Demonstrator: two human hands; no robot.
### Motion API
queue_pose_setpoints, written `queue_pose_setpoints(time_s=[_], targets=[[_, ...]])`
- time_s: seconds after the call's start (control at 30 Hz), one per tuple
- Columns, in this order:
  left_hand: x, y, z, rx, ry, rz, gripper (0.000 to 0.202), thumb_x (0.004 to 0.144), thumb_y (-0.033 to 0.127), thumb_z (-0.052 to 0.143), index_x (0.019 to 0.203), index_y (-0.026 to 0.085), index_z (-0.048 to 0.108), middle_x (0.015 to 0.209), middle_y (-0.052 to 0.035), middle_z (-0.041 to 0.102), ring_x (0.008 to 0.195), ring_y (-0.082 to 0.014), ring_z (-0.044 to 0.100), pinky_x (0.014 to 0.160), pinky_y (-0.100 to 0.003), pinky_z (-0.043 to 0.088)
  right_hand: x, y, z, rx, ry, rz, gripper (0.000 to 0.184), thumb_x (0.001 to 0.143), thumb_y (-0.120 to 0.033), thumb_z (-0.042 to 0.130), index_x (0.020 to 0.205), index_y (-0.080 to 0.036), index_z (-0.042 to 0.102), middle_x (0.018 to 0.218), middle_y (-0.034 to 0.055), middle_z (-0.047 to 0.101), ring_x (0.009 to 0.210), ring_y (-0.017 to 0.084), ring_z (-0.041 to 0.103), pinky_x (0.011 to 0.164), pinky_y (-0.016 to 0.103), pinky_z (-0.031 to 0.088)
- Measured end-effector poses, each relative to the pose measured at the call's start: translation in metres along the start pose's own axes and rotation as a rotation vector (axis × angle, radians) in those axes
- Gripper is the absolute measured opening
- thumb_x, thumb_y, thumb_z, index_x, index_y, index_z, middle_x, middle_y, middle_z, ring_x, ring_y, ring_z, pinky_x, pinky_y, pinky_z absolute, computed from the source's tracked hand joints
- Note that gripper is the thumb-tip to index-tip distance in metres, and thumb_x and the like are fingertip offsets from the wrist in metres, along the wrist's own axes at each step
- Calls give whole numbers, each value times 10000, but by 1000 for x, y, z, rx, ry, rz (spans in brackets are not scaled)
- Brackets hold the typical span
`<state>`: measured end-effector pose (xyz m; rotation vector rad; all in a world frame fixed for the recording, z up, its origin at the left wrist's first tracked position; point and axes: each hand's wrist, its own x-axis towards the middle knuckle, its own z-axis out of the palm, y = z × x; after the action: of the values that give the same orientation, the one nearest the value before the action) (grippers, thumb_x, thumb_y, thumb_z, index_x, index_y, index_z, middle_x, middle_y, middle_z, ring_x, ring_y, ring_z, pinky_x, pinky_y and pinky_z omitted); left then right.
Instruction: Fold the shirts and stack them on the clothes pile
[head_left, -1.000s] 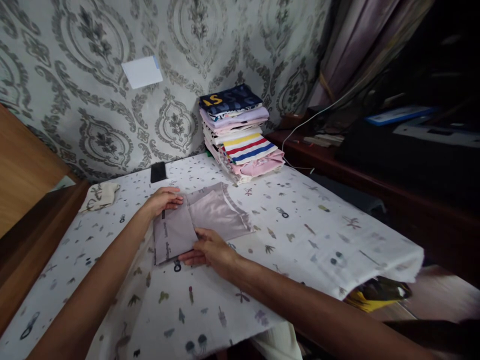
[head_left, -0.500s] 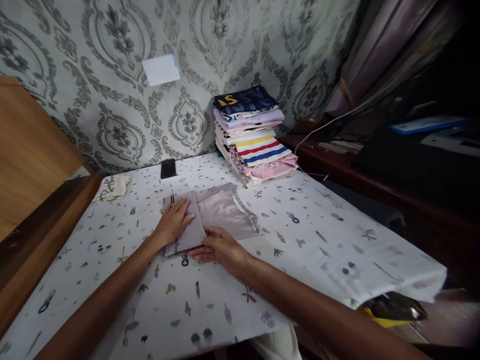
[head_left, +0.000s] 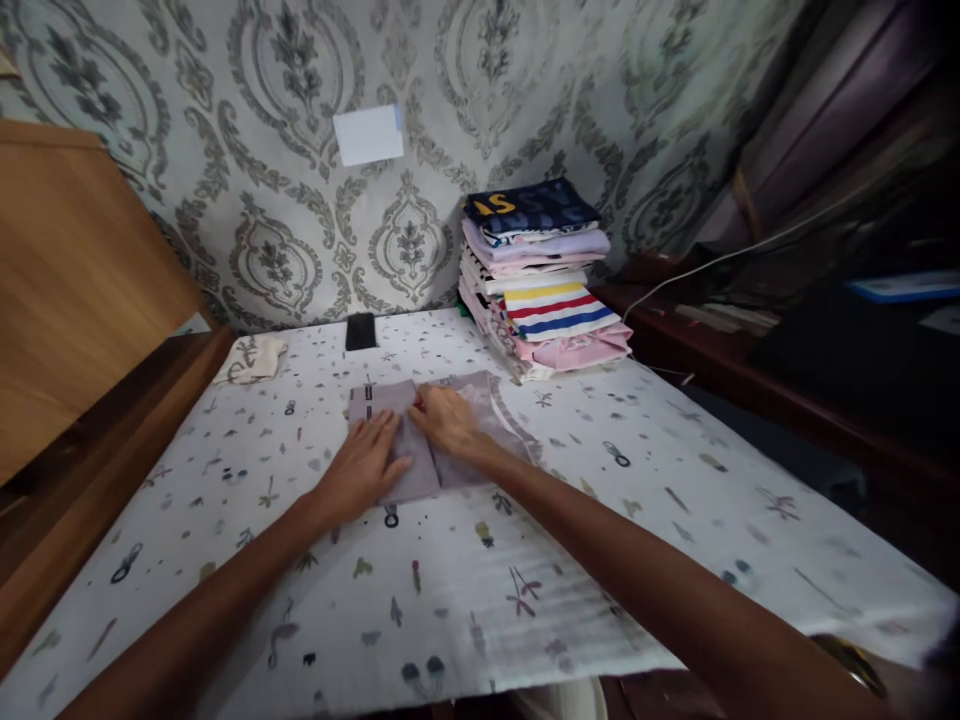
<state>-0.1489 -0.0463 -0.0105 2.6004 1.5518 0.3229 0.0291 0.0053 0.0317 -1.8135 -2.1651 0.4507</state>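
A greyish-mauve garment (head_left: pixel 420 465) lies partly folded on the patterned cloth, its left part doubled over and bearing small dark marks. My left hand (head_left: pixel 367 460) rests flat on that folded part with its fingers stretched out. At the far end of the fold's edge, my right hand (head_left: pixel 448 420) has its fingers curled together, pinching the fabric. Its fingertips are partly hidden. To the right of it, the garment's single layer and a pale striped band show.
A tall stack of folded clothes (head_left: pixel 544 270) stands at the back right against the wall. A black phone (head_left: pixel 361 331) and a crumpled cream cloth (head_left: pixel 251 359) lie at the back left. The white patterned cloth (head_left: pixel 300 600) covers the table. A wooden panel (head_left: pixel 82 290) borders the left.
My right hand has moved from the near corner of the folded part to the far end of its edge. My left hand stays flat on the garment. The view has shifted left.
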Motion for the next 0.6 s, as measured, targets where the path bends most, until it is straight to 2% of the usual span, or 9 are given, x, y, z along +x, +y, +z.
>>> queue_pose_setpoints(time_s=[0.1, 0.2, 0.3, 0.4, 0.5, 0.6], targets=[[-5, 4, 4, 14, -60, 46, 725, 1012, 600, 281, 1544, 112, 342, 1633, -170, 273, 1534, -282, 211, 1244, -501, 188, 8, 3, 7, -84, 0, 13, 271, 958, -214, 452, 1088, -162, 684, 1062, 157, 736, 986, 277, 683, 821, 360, 491], [-3, -2, 0, -28, -69, 43, 694, 1020, 582, 280, 1533, 122, 368, 1632, -151, 290, 1532, -256, 224, 1248, -465, 189, 11, 7, 9, -96, 37, 21, 298, 959, -182, 417, 1115, -150, 668, 1053, 160, 731, 961, 275, 684, 814, 363, 497], [12, -21, -6, -75, -16, -8, 611, 1036, 500, 271, 1490, 123, 428, 1596, -148, 378, 1502, -243, 305, 1240, -445, 220, 13, 3, 13, -57, 117, -151, 322, 961, -163, 411, 1178, -136, 647, 1179, 153, 693, 1103, 252, 640, 937, 344, 473], [35, -45, -8, -84, 16, -84, 551, 1033, 421, 272, 1466, 132, 450, 1553, -155, 447, 1468, -259, 369, 1210, -481, 270, 13, -4, 24, -30, 76, -337, 371, 974, -200, 439, 1297, -108, 597, 1407, 174, 579, 1341, 259, 495, 1128, 387, 346], [51, -63, -5, -65, -18, -130, 545, 1026, 403, 274, 1477, 143, 434, 1575, -152, 414, 1487, -275, 330, 1193, -541, 266, 13, -2, 39, 3, -17, -332, 477, 993, -314, 465, 1418, -101, 508, 1556, 201, 426, 1477, 308, 333, 1202, 515, 208], [56, -69, -2, -59, -35, -139, 557, 1027, 419, 264, 1495, 157, 414, 1606, -142, 362, 1514, -273, 270, 1201, -555, 230, 13, 5, 49, 36, -43, -325, 532, 1003, -356, 443, 1467, -95, 457, 1604, 201, 345, 1521, 303, 247, 1223, 530, 132]])
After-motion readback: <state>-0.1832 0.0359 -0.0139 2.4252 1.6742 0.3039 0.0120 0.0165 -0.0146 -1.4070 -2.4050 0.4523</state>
